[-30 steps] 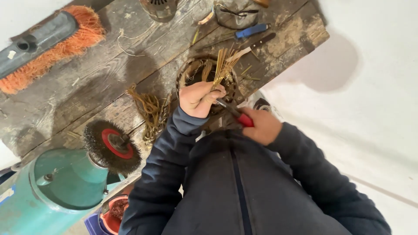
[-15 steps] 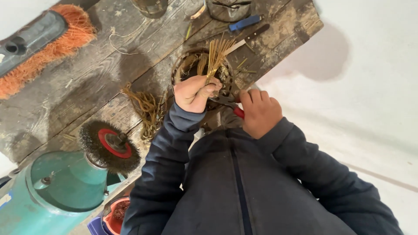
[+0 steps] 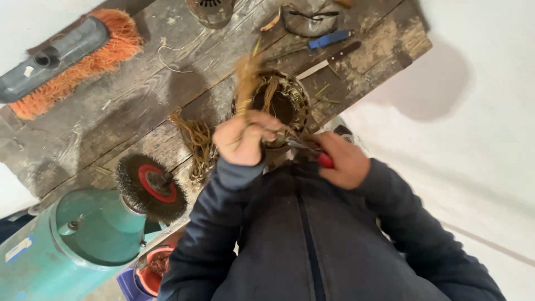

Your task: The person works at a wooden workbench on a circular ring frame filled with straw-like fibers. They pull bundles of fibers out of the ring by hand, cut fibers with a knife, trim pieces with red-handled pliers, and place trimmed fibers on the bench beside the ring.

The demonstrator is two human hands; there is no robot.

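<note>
My left hand point(image 3: 243, 138) was clenched around a bundle of copper winding wires point(image 3: 247, 83), pulling it up out of the round motor stator point(image 3: 278, 106) that sat on the worn wooden bench point(image 3: 139, 100) close against my body. My right hand point(image 3: 344, 161) was closed on red-handled cutters point(image 3: 312, 151), their nose at the stator's near rim. To do this well, I judged I should keep the strands taut and cut low, close to the core, with the left fingers clear of the blades. Compared with half a second earlier, the bundle was blurred and had swung to the left, and my right hand sat lower. A wire wheel brush point(image 3: 151, 187) and an orange broom head point(image 3: 72, 61) lay apart
</note>
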